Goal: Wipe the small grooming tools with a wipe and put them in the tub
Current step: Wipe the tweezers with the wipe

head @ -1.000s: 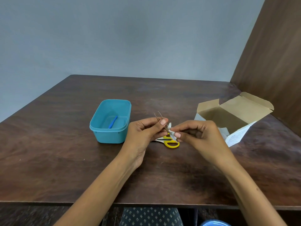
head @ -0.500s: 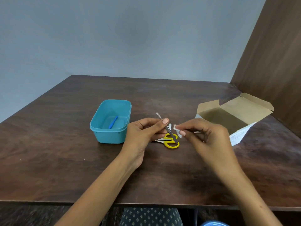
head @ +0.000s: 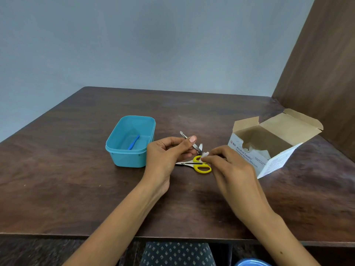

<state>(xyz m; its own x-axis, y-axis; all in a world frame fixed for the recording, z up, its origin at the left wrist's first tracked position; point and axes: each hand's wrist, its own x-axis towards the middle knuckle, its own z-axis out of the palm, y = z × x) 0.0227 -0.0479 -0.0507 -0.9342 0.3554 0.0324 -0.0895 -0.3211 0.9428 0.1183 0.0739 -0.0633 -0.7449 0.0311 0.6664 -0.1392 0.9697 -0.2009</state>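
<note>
A slim pair of metal tweezers (head: 189,141) is pinched in the left hand (head: 166,154), raised just above the table (head: 57,169), its far tip pointing up and away toward the teal tub (head: 130,143). The tool is judged light, stiff and smooth, so it is likely to slip between damp fingers; it is best held at mid-length, as it is now, with thumb and forefinger pressed together on it. A small crumpled white wipe (head: 204,156) is pinched at the fingertips of the right hand (head: 228,166), just beside the tweezers' near end; whether the two touch cannot be told. The wipe is judged soft and easily torn. Yellow-handled scissors (head: 199,164) lie on the table beneath the hands. A blue tool (head: 133,142) already lies in the tub. An open box of alcohol swabs (head: 269,146) stands to the right.
</note>
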